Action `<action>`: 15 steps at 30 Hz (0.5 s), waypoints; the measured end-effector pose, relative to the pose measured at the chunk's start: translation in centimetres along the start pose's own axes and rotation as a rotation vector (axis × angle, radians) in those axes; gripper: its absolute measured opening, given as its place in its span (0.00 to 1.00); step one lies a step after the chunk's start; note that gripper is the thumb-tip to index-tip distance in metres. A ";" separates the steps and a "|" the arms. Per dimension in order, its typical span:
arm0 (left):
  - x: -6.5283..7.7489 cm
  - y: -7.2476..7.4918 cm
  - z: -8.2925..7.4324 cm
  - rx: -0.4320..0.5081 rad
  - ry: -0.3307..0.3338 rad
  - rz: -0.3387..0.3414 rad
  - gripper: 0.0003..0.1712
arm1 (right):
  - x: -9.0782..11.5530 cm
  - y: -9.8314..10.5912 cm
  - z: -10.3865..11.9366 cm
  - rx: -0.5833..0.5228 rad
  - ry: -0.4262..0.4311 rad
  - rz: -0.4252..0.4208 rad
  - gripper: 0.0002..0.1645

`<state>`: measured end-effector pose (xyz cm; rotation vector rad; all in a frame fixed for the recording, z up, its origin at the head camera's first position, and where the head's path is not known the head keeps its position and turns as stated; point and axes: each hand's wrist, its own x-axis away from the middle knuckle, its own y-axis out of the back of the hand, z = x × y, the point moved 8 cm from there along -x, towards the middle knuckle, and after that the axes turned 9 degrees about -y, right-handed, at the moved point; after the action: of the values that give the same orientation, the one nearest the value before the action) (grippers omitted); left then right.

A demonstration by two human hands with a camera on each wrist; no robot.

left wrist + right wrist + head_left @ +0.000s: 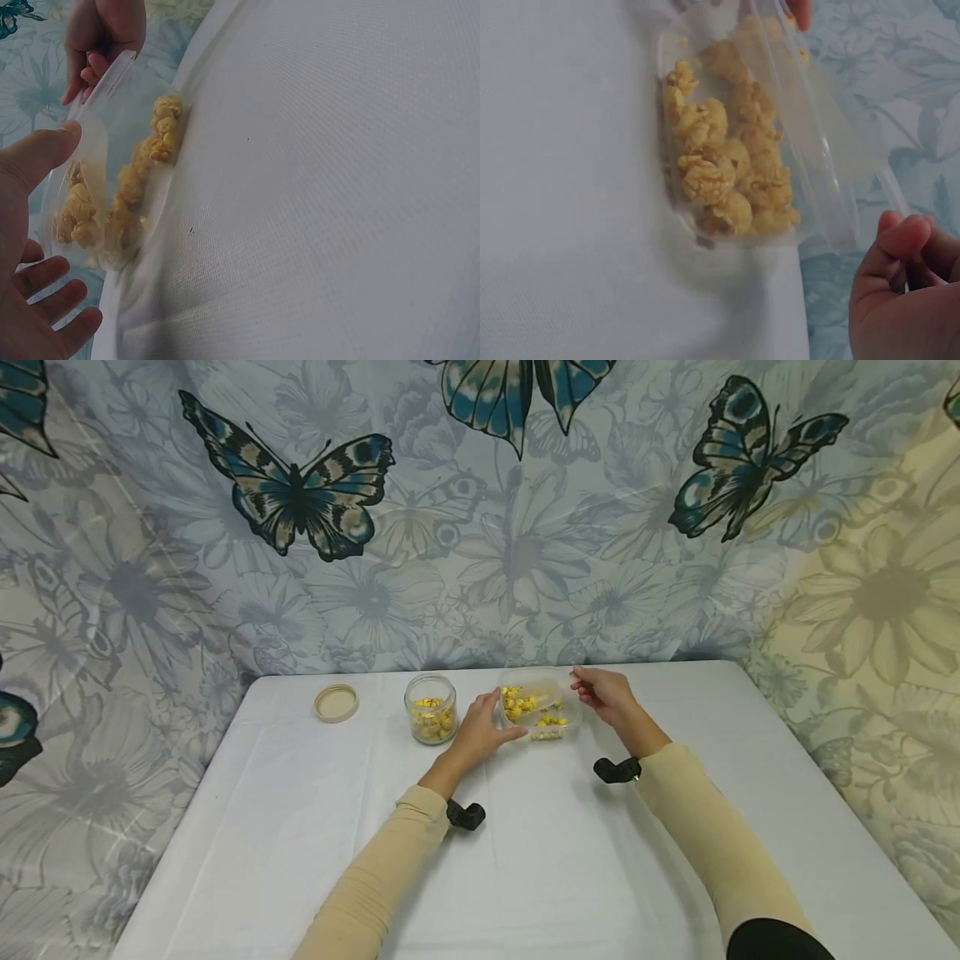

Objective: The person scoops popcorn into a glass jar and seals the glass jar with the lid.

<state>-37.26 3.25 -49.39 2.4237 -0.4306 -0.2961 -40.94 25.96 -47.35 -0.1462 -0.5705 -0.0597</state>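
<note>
The popcorn [709, 180] could spill if the clear plastic tub [553, 679], to the right of the loosely spread left hand [477, 727], tips because the right hand [607, 695] pinching its edge pulls too hard.

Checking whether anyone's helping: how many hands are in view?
2: the left hand at the left side of the clear plastic container, the right hand at its right.

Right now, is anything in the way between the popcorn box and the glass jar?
Yes: the left hand is between them, holding the popcorn box at its left side. Nothing visible covers the glass jar's open top.
</note>
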 end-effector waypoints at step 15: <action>0.1 0.1 -0.1 0.015 0.002 0.007 0.56 | 0.4 -0.1 -0.9 -0.069 -0.109 0.154 0.19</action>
<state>-37.15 3.19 -49.28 2.4364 -0.4412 -0.2881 -40.16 25.70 -47.90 -0.2612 -0.6646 0.0791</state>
